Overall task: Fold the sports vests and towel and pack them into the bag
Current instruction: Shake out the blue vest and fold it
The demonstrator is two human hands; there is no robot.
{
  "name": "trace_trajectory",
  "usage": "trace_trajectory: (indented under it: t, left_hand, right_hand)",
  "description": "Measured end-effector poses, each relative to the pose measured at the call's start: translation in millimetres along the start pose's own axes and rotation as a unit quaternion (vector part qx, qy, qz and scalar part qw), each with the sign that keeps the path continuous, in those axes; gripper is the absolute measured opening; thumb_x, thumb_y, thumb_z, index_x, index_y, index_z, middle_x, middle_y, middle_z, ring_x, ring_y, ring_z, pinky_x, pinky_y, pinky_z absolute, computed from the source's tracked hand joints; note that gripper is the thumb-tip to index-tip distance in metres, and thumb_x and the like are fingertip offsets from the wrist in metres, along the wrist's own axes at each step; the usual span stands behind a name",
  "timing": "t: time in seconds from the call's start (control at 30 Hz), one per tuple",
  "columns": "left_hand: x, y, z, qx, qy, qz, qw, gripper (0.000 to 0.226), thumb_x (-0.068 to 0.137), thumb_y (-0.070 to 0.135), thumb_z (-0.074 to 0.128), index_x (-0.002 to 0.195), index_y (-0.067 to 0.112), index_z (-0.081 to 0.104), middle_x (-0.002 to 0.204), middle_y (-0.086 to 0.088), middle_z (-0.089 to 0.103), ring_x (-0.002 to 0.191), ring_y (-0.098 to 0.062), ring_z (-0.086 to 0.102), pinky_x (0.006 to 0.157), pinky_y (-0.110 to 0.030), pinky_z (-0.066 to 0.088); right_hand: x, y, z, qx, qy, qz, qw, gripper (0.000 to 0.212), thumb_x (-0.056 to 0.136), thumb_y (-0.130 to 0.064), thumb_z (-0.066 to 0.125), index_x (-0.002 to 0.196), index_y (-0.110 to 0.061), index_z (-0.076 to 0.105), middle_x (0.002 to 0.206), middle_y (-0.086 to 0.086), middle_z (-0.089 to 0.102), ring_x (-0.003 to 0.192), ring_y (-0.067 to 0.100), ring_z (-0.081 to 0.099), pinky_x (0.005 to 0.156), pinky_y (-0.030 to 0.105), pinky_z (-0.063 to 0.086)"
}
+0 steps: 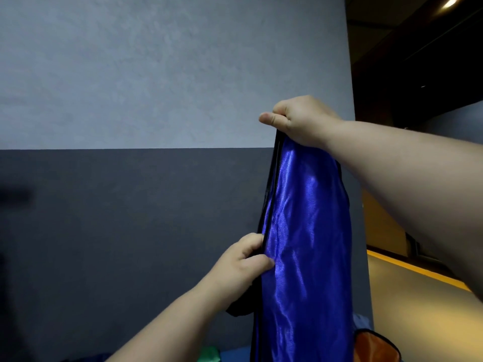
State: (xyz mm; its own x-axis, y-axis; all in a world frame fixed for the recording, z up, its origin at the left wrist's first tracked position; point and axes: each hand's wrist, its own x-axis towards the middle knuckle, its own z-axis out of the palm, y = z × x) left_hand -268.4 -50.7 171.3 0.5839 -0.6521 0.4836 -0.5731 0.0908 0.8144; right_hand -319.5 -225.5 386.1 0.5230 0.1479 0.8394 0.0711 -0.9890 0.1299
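While you hold the blue vest point(300, 231) up in the air, it hangs in a long narrow drape from 1 o'clock down past 5 o'clock of your view, and its lower end runs out of sight. Judging by the sheen and the fine creases, it is light, limp and slippery; it will likely slide out of a loose hold and will not keep a crease by itself. The black trim point(269, 194) along its left edge looks like the firmest place to take it.

Your right hand point(300, 118) is raised at 1 o'clock, arm stretched forward, fingers curled tight round the bunched top, thumb lying along it. Your left hand point(243, 267), at 6 o'clock, pinches the trimmed edge between thumb and fingers.

Low at 5 o'clock lies an orange vest point(371, 346) with black edging, and a green cloth point(209, 355) shows near 6 o'clock. A grey wall point(130, 74) stands behind.
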Motion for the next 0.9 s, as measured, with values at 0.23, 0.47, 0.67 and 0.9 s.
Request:
trace_trajectory:
  t: [0.23,0.47,0.67,0.9]
  left_hand:
    - [-7,-2,-8,0.025,-0.122,-0.059,0.99,0.029,0.055,0.025,0.064,0.069,0.0,0.064,0.099,0.0,0.057,0.086,-0.027,0.054,0.076,-0.041,0.034]
    - [-18,2,-16,-0.026,-0.114,-0.082,0.99,0.043,0.075,0.027,0.051,0.106,-0.001,0.056,0.078,-0.004,0.056,0.059,-0.012,0.052,0.05,-0.018,0.041]
    - [-25,6,-33,-0.031,-0.146,-0.068,0.986,0.043,0.079,0.025,0.064,0.11,-0.005,0.059,0.077,0.0,0.061,0.055,-0.01,0.054,0.046,-0.017,0.038]
    - [-31,19,-56,0.028,-0.184,-0.056,0.981,0.029,0.074,0.031,0.071,0.092,0.008,0.074,0.109,0.005,0.059,0.086,-0.022,0.058,0.066,-0.033,0.043]
  right_hand:
    - [-2,1,7,-0.007,-0.02,-0.007,1.0,0.057,0.094,-0.064,0.037,0.067,-0.014,0.042,0.068,0.001,0.048,0.074,0.027,0.047,0.059,0.035,0.027]
    - [-4,9,6,-0.016,-0.015,0.002,1.0,0.056,0.095,-0.063,0.037,0.069,-0.014,0.045,0.069,0.001,0.049,0.077,0.027,0.049,0.062,0.035,0.032]
    - [-5,18,7,-0.054,-0.047,0.028,0.997,0.061,0.093,-0.069,0.029,0.07,-0.016,0.048,0.071,0.0,0.049,0.079,0.027,0.049,0.064,0.035,0.032]
    - [-10,26,15,-0.061,-0.095,0.064,0.992,0.069,0.09,-0.073,0.026,0.069,-0.013,0.052,0.072,0.003,0.053,0.077,0.026,0.052,0.066,0.036,0.036]
